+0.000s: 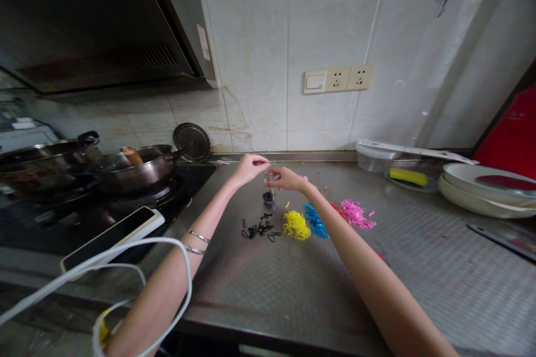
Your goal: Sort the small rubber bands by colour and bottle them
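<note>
A small clear jar (pixel 268 188) with black bands in its bottom stands on the steel counter (pixel 293 284). My right hand (pixel 288 179) is wrapped round its upper part. My left hand (pixel 248 168) is pinched closed just above the jar's mouth; what it pinches is too small to name. In front of the jar lie loose black hair bands (pixel 258 229). Beside them sit small piles of yellow bands (pixel 296 225), blue bands (pixel 315 221), red bands (pixel 338 210) and pink bands (pixel 355 214).
A stove with a wok (pixel 134 170) and a pan (pixel 39 164) stands at left. A phone (pixel 111 237) with a white cable lies near the stove's edge. Plates (pixel 486 187), a sponge (pixel 408 176), a clear container (pixel 372 157) and a knife (pixel 502 240) sit at right.
</note>
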Tool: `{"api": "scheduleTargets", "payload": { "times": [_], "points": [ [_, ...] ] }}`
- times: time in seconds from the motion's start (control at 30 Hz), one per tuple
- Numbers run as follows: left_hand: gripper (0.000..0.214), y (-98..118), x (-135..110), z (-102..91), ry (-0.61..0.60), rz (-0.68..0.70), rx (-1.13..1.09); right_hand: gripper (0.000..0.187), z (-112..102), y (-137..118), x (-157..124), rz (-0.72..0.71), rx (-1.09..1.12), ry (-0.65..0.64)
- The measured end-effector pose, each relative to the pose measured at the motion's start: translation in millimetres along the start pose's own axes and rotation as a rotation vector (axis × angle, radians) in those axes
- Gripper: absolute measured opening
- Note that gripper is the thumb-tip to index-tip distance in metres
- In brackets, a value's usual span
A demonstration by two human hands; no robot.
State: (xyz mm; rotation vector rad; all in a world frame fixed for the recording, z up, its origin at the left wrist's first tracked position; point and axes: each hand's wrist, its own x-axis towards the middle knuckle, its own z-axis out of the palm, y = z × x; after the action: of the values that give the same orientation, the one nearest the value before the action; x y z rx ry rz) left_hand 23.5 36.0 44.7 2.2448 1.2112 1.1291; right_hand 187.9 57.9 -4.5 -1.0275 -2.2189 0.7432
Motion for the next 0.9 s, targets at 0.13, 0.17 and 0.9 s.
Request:
{"api": "scheduleTargets", "payload": {
  "times": [0.13, 0.17, 0.9],
  "points": [
    [0.04, -20.9, -14.7, 10.5, 0.114, -0.149, -0.068, 0.037, 0.0, 0.5, -0.2, -0.016, 0.018, -0.012],
    [0.048, -26.2, -19.5, 14.6, 0.088, -0.193, -0.07, 0.037, -0.1, 0.8, -0.2, -0.021, 0.02, -0.014],
    [0.038, -51.0, -43.9, 50.9, -0.15, -0.207, -0.135, 0.04, -39.6, -50.7, -23.9, 0.126, -0.443, 0.096]
  ]
}}
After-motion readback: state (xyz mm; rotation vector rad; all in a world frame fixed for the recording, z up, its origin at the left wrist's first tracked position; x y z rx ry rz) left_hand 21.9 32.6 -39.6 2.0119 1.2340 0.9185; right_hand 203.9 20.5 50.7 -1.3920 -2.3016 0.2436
